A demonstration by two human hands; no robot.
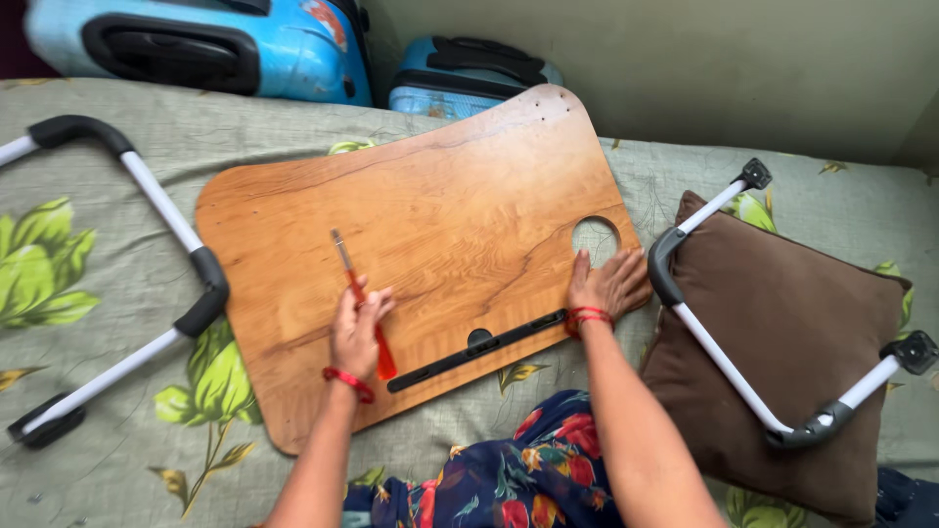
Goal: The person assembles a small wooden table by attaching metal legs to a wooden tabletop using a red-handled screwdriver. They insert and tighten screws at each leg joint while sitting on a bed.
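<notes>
- Wooden tabletop [430, 244]: flat on the bed [88, 411], bare of legs.
- Left hand [357, 332]: closed round a red-handled screwdriver [364, 303], tip resting on the board.
- Right hand [608, 284]: fingers spread, pressing flat on the board's edge by the round hole [596, 241].
- Leg frames: one [127, 284] lies left on the bed, the other [763, 323] on the brown cushion [792, 303]; neither attached, so fitting appears not yet done.

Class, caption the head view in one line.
Left hand holds a red screwdriver over a wooden board; right hand steadies it.
</notes>
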